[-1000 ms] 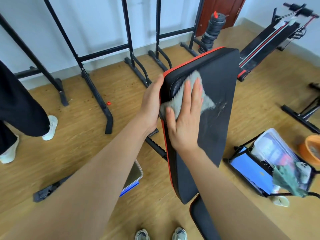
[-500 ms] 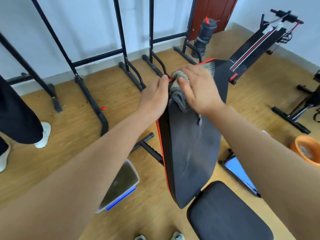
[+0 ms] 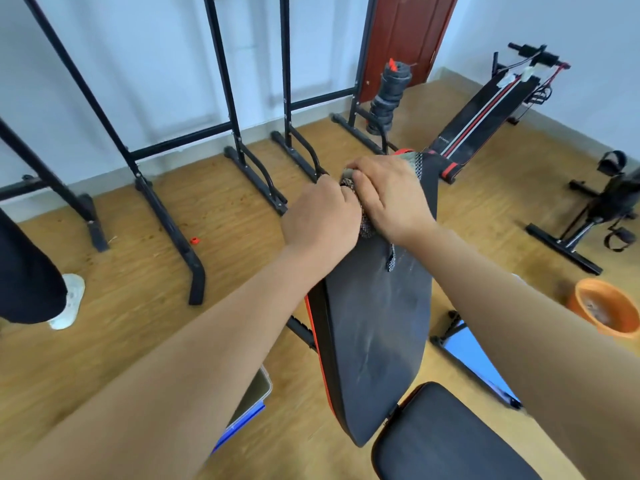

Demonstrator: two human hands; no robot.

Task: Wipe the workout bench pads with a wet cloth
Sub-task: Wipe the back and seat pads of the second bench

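The black back pad [image 3: 374, 327] of the bench rises tilted in front of me, with a red edge and damp streaks on its face. A black seat pad [image 3: 446, 434] lies below it at the bottom. A grey cloth [image 3: 365, 225] is bunched at the top of the back pad, one strip hanging down. My right hand [image 3: 391, 195] lies over the cloth with its fingers curled on it at the pad's top edge. My left hand [image 3: 320, 220] grips the pad's upper left edge, right beside the cloth.
Black rack frames [image 3: 166, 216] stand on the wooden floor to the left and behind. A stack of weight plates [image 3: 388, 98] and another bench [image 3: 485, 123] are at the back right. An orange basin [image 3: 606, 306] sits right; a bin [image 3: 256, 393] lies under my left arm. Another person's leg [image 3: 31, 282] is at far left.
My right hand has slid the cloth from the pad's middle up to its top edge, bunching it. My left hand moved up the left edge with it. The view tilted, showing the seat pad.
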